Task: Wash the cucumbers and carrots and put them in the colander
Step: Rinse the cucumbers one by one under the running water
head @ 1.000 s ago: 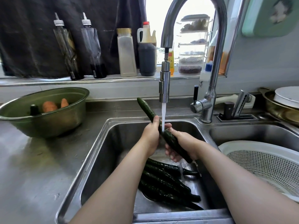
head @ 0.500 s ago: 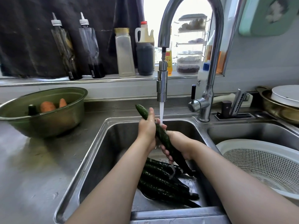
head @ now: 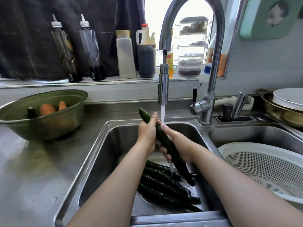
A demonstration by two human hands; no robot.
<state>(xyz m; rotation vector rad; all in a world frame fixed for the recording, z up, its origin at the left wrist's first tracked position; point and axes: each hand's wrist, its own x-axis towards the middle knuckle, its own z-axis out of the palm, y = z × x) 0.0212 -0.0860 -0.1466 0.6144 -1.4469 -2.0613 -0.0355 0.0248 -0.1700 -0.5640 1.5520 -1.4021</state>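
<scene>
Cucumber (head: 167, 145) in two hands, two carrots (head: 47, 109) in bowl (head: 49, 126)

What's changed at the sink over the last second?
The left hand has slid up the held cucumber toward its upper tip, so less of that end shows; the right hand keeps its grip lower down. Unchanged: water running, the cucumber pile in the basin, carrots in the green bowl, nothing visible in the colander.

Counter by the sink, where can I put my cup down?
The steel counter is bare between the green bowl and the left sink. The sink floor is crowded with cucumbers, and the windowsill is lined with bottles.
</scene>
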